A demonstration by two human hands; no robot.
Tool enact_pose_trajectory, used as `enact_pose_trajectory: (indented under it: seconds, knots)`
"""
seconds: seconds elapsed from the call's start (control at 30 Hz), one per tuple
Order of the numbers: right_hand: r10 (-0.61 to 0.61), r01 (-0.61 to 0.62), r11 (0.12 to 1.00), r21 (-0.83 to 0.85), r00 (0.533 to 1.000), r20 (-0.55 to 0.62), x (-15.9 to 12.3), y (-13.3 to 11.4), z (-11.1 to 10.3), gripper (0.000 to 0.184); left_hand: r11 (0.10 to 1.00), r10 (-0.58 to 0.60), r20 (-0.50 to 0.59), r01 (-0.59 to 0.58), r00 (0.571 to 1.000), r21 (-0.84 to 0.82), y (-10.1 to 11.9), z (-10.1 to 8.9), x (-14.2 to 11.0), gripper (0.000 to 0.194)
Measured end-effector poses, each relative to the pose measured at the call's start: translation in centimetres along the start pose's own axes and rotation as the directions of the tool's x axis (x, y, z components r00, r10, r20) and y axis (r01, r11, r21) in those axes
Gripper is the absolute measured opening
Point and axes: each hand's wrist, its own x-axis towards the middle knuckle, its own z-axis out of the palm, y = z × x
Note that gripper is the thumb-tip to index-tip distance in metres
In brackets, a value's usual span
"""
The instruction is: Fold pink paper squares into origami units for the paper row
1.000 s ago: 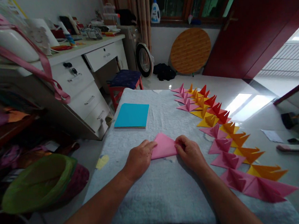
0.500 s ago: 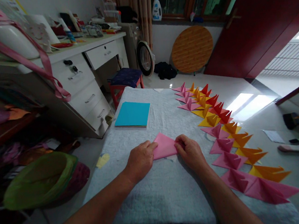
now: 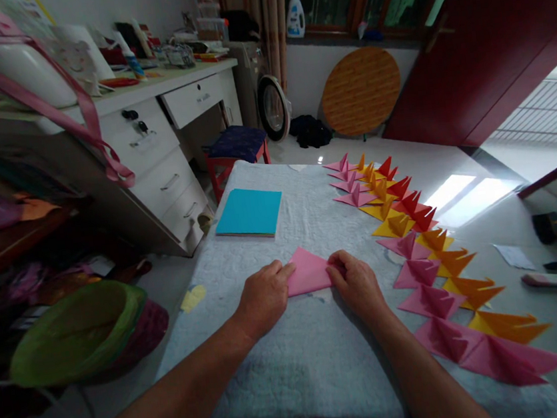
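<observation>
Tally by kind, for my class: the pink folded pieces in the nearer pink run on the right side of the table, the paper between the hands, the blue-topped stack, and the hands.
Pink folded pieces, nearer run: 5
Pink paper between the hands: 1
Blue-topped stack: 1
Left hand and right hand: 2
Total: 9
</observation>
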Motion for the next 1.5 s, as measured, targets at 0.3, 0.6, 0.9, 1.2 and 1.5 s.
enact_pose_trajectory:
  seconds: [0.3,0.6,0.9,1.2,1.5]
  knots:
    - [0.031,-0.031,0.999,-0.017,0.999,0.011,0.11,-0.09,0.00,0.018,1.000,0.000,0.008,0.000,1.000,0.018,-0.17,0.15,0.01,0.039]
    - [0.028,-0.028,0.999,-0.017,1.000,-0.001,0.10,-0.31,-0.02,0.018,1.000,-0.003,0.020,0.003,1.000,0.015,0.00,-0.16,0.06,0.039]
    - [0.025,-0.025,0.999,-0.029,1.000,0.010,0.08,-0.27,0.07,0.018,0.998,0.015,0.014,-0.016,1.000,0.061,0.14,-0.26,0.05,0.035]
    - [0.006,-0.007,0.998,-0.068,1.000,-0.008,0.05,-0.07,0.34,0.018,0.973,0.085,-0.102,-0.061,0.991,0.222,0.05,0.39,0.00,0.023]
    - [-0.013,0.012,0.996,-0.086,1.000,-0.015,0.01,-0.22,0.41,0.017,0.927,0.324,-0.084,-0.298,0.942,0.227,0.30,-0.15,0.14,0.020]
